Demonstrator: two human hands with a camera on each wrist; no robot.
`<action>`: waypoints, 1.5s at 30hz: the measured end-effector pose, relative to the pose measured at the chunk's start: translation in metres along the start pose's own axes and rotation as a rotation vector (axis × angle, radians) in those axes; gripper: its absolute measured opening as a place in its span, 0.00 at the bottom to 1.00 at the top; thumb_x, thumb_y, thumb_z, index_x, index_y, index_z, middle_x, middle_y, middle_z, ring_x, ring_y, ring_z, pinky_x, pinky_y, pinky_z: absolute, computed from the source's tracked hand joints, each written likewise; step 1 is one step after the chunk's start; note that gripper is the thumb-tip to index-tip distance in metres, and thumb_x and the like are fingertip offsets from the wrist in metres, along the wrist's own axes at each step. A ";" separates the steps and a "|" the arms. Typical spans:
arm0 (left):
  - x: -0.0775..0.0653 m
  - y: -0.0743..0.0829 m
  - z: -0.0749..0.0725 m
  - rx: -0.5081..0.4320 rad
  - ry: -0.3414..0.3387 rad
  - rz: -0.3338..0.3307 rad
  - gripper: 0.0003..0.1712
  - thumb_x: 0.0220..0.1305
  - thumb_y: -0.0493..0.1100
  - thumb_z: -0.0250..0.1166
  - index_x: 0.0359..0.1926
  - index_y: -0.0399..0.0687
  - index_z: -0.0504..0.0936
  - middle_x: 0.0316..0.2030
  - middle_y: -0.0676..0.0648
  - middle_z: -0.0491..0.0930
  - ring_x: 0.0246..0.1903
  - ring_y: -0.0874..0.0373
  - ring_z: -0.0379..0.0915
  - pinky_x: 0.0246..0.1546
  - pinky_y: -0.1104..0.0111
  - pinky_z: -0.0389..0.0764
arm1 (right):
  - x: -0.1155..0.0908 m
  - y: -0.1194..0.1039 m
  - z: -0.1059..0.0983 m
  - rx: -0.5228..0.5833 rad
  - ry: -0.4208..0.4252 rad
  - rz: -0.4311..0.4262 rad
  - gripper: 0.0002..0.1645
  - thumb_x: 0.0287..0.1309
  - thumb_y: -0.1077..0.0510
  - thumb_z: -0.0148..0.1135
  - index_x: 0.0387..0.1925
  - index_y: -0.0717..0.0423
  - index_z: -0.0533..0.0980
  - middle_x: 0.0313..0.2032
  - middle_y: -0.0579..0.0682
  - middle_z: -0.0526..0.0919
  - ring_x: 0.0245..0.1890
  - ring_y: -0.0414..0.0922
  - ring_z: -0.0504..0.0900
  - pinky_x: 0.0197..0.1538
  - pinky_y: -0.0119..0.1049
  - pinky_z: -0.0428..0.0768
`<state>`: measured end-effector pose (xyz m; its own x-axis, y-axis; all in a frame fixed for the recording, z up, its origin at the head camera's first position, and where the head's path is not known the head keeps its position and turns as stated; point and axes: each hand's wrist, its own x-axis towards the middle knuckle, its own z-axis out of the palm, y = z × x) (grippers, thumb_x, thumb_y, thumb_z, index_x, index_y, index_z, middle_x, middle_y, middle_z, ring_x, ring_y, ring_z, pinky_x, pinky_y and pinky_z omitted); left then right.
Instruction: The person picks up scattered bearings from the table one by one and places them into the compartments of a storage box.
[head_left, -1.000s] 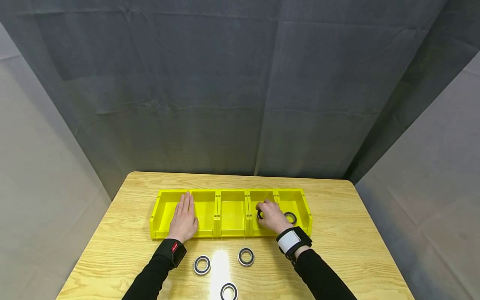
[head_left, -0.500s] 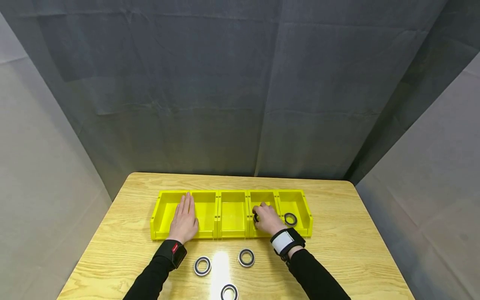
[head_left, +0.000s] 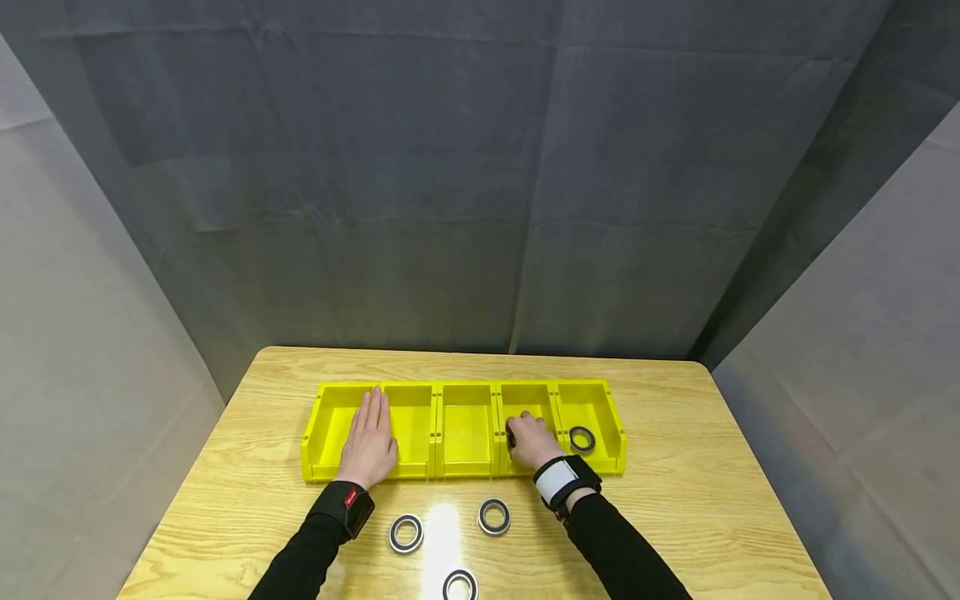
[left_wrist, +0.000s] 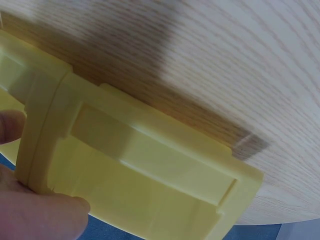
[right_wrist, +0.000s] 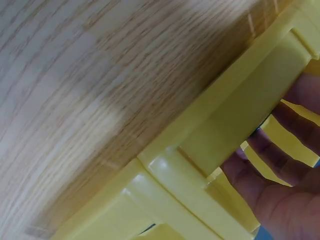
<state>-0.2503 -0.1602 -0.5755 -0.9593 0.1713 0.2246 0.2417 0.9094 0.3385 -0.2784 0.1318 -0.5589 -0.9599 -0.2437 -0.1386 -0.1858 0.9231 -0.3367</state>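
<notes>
One ring (head_left: 512, 438) in right hand (head_left: 536, 442)

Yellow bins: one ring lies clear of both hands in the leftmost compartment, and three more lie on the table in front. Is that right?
Not quite: the head view shows that ring in the rightmost compartment of the yellow bins. The three other rings do lie on the table in front.

It looks like a screened-off lab workstation. Grey fabric drapes (head_left: 420, 183) surround a wood-grain table (head_left: 667, 475) holding yellow plastic bins (head_left: 466, 425) and ball bearings (head_left: 494, 530).
</notes>
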 end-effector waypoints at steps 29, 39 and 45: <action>0.001 -0.002 0.002 0.020 0.013 0.003 0.40 0.64 0.34 0.60 0.73 0.22 0.56 0.76 0.26 0.52 0.76 0.30 0.49 0.74 0.41 0.59 | -0.015 0.031 -0.005 -0.044 0.441 -0.073 0.36 0.59 0.57 0.69 0.68 0.61 0.70 0.74 0.66 0.62 0.77 0.66 0.54 0.76 0.65 0.58; 0.002 -0.001 0.002 0.016 -0.007 -0.007 0.40 0.64 0.34 0.60 0.73 0.23 0.55 0.76 0.27 0.51 0.76 0.31 0.48 0.75 0.41 0.58 | -0.014 0.044 -0.003 -0.008 0.382 -0.001 0.38 0.67 0.53 0.61 0.74 0.60 0.62 0.79 0.63 0.51 0.79 0.65 0.49 0.77 0.65 0.54; 0.002 -0.004 0.002 0.017 -0.005 -0.008 0.41 0.64 0.34 0.60 0.73 0.23 0.55 0.76 0.27 0.51 0.76 0.31 0.47 0.74 0.40 0.58 | -0.012 0.042 -0.002 0.007 0.358 0.012 0.38 0.70 0.52 0.56 0.76 0.60 0.58 0.79 0.63 0.51 0.79 0.65 0.49 0.76 0.67 0.54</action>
<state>-0.2533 -0.1633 -0.5781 -0.9620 0.1655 0.2171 0.2310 0.9172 0.3245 -0.2754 0.1741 -0.5701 -0.9749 -0.1121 0.1922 -0.1738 0.9230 -0.3433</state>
